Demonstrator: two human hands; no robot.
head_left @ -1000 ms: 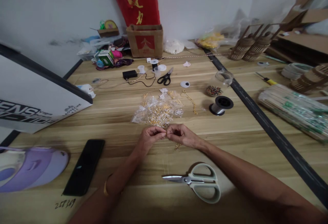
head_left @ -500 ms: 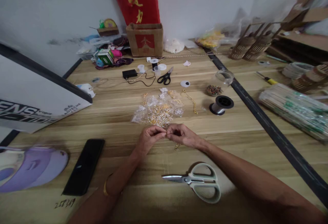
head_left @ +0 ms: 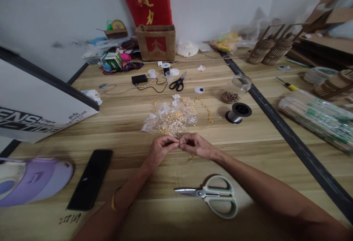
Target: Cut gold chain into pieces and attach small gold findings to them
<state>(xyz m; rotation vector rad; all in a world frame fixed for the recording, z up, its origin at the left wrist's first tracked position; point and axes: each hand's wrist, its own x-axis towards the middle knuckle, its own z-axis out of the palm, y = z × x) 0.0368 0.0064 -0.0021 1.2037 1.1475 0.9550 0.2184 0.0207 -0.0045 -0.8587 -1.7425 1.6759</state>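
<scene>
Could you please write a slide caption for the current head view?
Left hand and right hand pinch close together between gold and silver jewelry findings and pale-handled scissors.

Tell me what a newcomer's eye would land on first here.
Probably the big red piece with gold characters, behind the cardboard box at the back. Then the glittering gold-and-silver pile mid-table, just beyond the left hand and right hand, fingertips pinched close together. Pale-handled scissors lie nearer the wearer.

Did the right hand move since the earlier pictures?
No, not that I can see: the right hand sits in the same spot, left of the black strip.
</scene>
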